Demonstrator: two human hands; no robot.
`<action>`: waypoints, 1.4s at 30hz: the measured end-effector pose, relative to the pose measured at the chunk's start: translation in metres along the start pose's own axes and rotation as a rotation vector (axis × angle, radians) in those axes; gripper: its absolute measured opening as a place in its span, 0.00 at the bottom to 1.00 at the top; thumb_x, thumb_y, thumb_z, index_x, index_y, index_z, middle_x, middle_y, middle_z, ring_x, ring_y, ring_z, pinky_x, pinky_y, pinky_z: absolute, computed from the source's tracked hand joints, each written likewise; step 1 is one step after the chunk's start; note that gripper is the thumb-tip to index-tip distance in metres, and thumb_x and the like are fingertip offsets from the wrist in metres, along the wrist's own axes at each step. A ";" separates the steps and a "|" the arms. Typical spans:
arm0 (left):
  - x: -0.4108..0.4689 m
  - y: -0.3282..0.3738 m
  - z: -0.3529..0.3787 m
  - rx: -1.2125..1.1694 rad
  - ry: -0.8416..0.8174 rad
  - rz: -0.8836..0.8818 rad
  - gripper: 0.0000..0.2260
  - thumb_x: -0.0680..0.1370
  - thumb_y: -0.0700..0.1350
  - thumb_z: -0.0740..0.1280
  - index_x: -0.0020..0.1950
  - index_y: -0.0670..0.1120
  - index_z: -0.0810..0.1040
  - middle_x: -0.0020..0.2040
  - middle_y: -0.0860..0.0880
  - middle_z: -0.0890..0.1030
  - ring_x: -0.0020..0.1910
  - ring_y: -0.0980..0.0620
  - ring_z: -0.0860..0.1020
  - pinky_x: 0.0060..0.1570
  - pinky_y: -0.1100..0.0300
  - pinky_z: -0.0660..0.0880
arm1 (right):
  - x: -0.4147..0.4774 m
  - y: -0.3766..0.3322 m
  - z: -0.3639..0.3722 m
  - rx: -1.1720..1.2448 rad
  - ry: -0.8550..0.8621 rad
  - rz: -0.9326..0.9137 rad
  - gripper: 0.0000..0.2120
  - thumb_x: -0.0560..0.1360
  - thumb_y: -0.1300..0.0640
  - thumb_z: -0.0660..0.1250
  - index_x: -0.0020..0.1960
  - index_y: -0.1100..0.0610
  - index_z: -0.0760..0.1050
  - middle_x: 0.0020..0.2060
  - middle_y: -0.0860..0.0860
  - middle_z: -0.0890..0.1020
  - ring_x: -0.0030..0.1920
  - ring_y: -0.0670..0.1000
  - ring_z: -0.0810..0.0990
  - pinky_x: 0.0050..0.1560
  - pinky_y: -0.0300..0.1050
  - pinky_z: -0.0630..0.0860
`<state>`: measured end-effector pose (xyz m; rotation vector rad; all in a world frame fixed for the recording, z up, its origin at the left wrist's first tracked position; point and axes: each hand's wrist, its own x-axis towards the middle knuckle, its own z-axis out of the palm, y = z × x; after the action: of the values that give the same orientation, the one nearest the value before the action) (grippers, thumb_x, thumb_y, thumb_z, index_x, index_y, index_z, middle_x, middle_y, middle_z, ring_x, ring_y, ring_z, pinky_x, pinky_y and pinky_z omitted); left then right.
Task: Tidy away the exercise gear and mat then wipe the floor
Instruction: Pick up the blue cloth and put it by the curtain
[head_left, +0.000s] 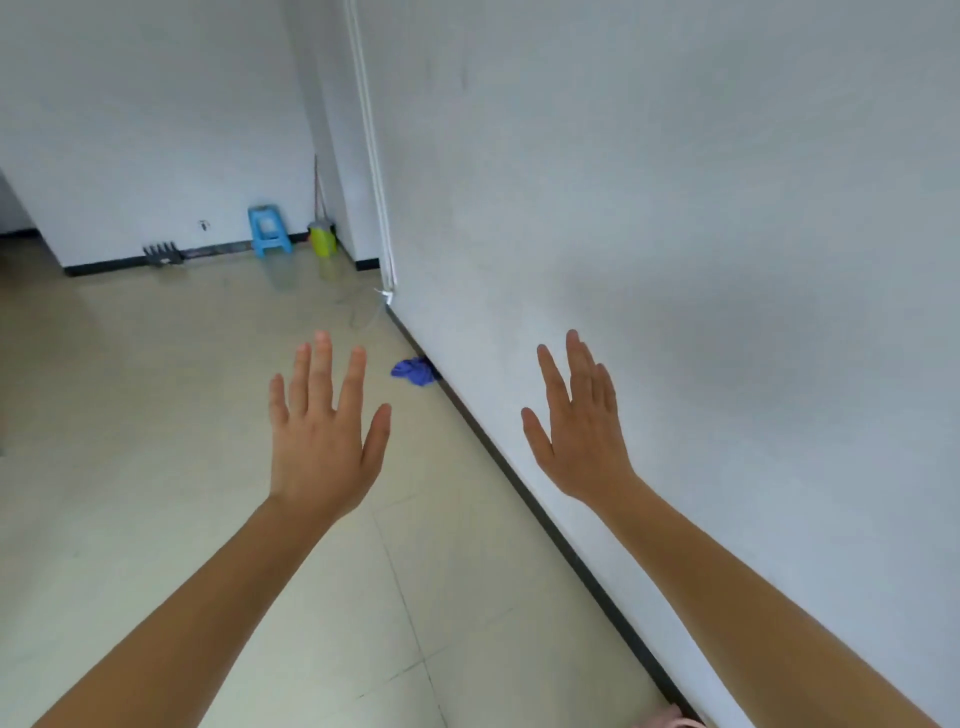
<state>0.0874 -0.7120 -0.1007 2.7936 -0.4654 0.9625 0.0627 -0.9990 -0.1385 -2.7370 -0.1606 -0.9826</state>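
- Left hand (319, 441) and right hand (582, 436) are reaching forward with fingers spread, grasping nothing.
- No mat or exercise gear is showing on the floor (156, 415); tidying appears done, wiping seemingly remaining.
- Blue cloth (413, 370) is lying crumpled against the wall (675, 208) baseboard, ahead of both hands.

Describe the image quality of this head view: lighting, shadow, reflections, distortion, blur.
Head view: soft, even light; a faint grey shadow falls on the right wall; the glossy floor mirrors the blue stool and the green bucket; wide-angle distortion tilts the wall corner; left hand and right hand are slightly soft, the blue cloth blurry.
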 end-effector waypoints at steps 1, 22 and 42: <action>0.007 -0.025 0.004 0.018 -0.019 -0.026 0.29 0.81 0.57 0.52 0.79 0.43 0.58 0.78 0.35 0.55 0.77 0.35 0.54 0.71 0.34 0.57 | 0.021 -0.015 0.019 0.011 -0.008 -0.019 0.33 0.81 0.50 0.61 0.81 0.57 0.51 0.80 0.61 0.48 0.80 0.61 0.49 0.77 0.62 0.55; 0.333 -0.292 0.318 0.115 -0.253 -0.109 0.29 0.81 0.57 0.51 0.79 0.44 0.58 0.79 0.37 0.54 0.77 0.36 0.56 0.70 0.33 0.61 | 0.390 -0.010 0.435 0.084 -0.220 -0.011 0.32 0.81 0.45 0.54 0.81 0.56 0.52 0.80 0.62 0.48 0.80 0.63 0.51 0.76 0.64 0.55; 0.745 -0.570 0.634 0.052 -0.237 -0.093 0.29 0.82 0.57 0.51 0.79 0.44 0.57 0.79 0.36 0.55 0.77 0.36 0.56 0.71 0.36 0.61 | 0.834 -0.004 0.811 0.006 -0.310 -0.023 0.35 0.81 0.46 0.59 0.82 0.54 0.47 0.80 0.61 0.48 0.80 0.62 0.52 0.77 0.62 0.55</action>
<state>1.1996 -0.5068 -0.1580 2.9610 -0.3390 0.6369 1.2010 -0.7713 -0.2128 -2.8710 -0.2465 -0.5552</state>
